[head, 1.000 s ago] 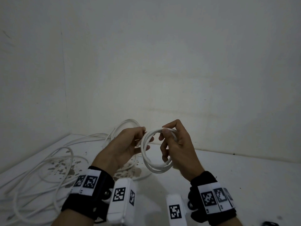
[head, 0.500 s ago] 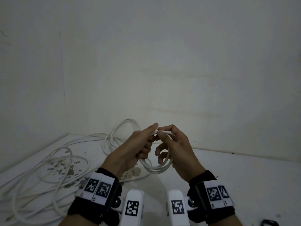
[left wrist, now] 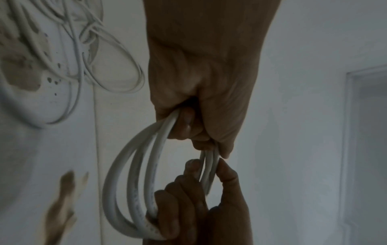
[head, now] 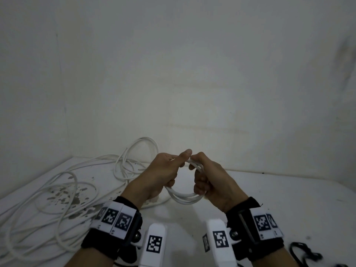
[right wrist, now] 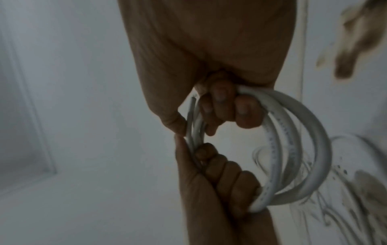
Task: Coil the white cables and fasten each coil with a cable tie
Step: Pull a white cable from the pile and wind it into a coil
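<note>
Hiding the coil [head: 185,197] top, both hands' curled fingers [head: 200,180]

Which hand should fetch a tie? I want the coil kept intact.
Probably the right hand: black items, possibly ties, lie on its side, and the left hand already grips the coil.

Coil held between both hands above the counter

The left hand [head: 163,174] grips the coil's [head: 185,197] left side and the right hand [head: 212,182] its right side, thumbs meeting at the top. Loose cables [head: 63,191] sprawl on the counter [head: 269,193] to the left, reaching back to the wall corner behind. A dark tangle [head: 306,253] lies on the counter at the near right
</note>
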A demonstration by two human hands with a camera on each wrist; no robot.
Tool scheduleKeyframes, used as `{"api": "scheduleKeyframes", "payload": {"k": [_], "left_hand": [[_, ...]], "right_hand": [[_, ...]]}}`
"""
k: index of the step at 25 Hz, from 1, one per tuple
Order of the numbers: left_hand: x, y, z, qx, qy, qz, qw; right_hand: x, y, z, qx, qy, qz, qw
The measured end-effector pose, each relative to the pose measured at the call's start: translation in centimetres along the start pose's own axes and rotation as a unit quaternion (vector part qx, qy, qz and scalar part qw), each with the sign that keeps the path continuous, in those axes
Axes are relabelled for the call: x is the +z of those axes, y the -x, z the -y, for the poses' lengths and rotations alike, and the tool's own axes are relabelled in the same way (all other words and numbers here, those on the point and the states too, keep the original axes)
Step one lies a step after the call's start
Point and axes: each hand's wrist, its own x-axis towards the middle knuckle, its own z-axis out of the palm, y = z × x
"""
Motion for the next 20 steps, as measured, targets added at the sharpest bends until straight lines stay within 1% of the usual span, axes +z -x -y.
{"api": "scheduleKeyframes", "payload": {"k": [3, 6, 11, 13, 17, 20], "left_hand": [[0.5, 0.1, -0.1, -0.007, 0.027, 0.008, 1.0], [0.5, 0.0, -0.2, -0.02, 0.071, -0.002, 0.997], [1.1, 0.1, 0.0, -0.036, 0.084, -0.025, 0.995], [1.8, 0.2, -0.1, -0.038, 0.093, -0.034, 0.994], [3.2, 0.6, -0.5, -0.034, 0.111, -0.036, 0.993], [3.5, 0.9, -0.8, -0.032, 0.09, -0.02, 0.995]], "right_hand": [[-0.5, 0.4, 0.2, -0.01, 0.038, 0.001, 0.999], [-0.4, 0.5, 0.5, -0.006, 0.062, 0.012, 0.998], [-0.5, 1.1, -0.1, 0.01, 0.057, 0.022, 0.998], [-0.7, 1.6, -0.2, 0.016, 0.051, 0.016, 0.998], [-1.3, 2.5, 0.3, 0.0, 0.101, 0.003, 0.995], [-2.3, 3.1, 0.8, 0.022, 0.078, 0.022, 0.996]]}}
